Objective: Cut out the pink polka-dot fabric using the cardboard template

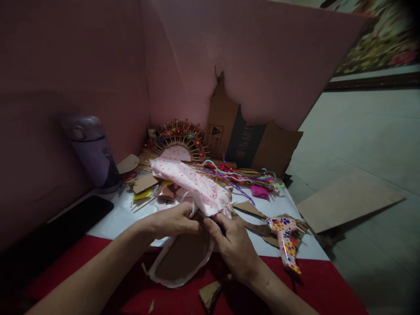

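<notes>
My left hand (pixel 182 221) is closed in a pinch on pink fabric with red dots (pixel 193 181), whose loose part spreads over the things behind. My right hand (pixel 231 243) is closed around what looks like scissors (pixel 224 232); a dark blue handle part shows under the fingers and the rest is mostly hidden. Both thumbs are close together at the fabric's near edge. Below the hands, a brown cardboard oval (pixel 185 256) has white-looking fabric folded around its rim. Its far end is hidden by the hands.
A floral glue gun (pixel 285 240) lies at right on cardboard scraps (pixel 249 209). Behind are colourful pipe cleaners (pixel 236 177), a stick fan with flowers (pixel 179 142) and torn cardboard (pixel 251 140). At left stand a purple bottle (pixel 93 153) and a dark phone (pixel 82 218).
</notes>
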`<state>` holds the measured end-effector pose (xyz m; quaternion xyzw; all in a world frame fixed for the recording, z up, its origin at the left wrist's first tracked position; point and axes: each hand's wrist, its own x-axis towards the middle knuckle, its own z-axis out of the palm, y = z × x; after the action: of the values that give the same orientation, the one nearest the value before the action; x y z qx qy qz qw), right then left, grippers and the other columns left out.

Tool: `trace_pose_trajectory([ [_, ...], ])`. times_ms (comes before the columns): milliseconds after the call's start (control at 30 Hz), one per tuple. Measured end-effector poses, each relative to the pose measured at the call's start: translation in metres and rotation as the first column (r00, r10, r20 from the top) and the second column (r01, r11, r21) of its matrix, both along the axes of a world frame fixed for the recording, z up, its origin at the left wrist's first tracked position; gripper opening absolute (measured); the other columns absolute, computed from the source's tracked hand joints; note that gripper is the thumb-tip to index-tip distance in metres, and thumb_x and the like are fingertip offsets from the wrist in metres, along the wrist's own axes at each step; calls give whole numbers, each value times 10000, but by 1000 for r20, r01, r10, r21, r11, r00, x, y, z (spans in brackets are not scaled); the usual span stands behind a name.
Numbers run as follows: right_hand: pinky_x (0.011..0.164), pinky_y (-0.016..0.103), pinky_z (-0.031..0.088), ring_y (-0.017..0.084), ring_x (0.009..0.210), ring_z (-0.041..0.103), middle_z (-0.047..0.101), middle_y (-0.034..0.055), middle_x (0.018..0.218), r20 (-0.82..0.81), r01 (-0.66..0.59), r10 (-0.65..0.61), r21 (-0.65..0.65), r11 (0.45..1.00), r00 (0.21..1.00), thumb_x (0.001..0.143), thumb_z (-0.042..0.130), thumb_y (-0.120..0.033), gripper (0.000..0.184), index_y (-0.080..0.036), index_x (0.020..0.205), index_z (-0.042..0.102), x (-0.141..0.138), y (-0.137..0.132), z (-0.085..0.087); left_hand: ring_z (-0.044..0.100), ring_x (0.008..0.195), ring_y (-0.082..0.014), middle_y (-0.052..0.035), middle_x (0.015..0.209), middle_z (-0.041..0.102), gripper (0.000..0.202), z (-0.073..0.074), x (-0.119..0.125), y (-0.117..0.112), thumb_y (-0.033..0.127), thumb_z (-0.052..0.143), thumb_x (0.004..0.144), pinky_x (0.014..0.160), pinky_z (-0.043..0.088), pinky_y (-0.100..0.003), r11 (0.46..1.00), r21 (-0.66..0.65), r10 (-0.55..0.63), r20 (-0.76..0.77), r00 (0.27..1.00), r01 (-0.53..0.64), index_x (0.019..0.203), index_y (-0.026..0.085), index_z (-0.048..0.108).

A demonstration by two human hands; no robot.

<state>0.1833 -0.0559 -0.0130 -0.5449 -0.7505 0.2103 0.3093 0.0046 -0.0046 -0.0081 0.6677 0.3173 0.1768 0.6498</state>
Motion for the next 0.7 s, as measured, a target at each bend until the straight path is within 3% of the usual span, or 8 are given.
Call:
trace_pose_trajectory([
  [700, 590, 267, 317, 168, 641, 544, 633, 43, 681, 37, 3, -4, 31, 1000, 999, 912, 366, -470, 407, -179, 711, 568, -1, -1, -1, 489, 688, -125, 24, 726, 553, 162, -1, 1, 1, 201, 558, 701, 645, 375, -234, 1000, 9, 1, -7, 1000, 0, 826, 132, 636],
])
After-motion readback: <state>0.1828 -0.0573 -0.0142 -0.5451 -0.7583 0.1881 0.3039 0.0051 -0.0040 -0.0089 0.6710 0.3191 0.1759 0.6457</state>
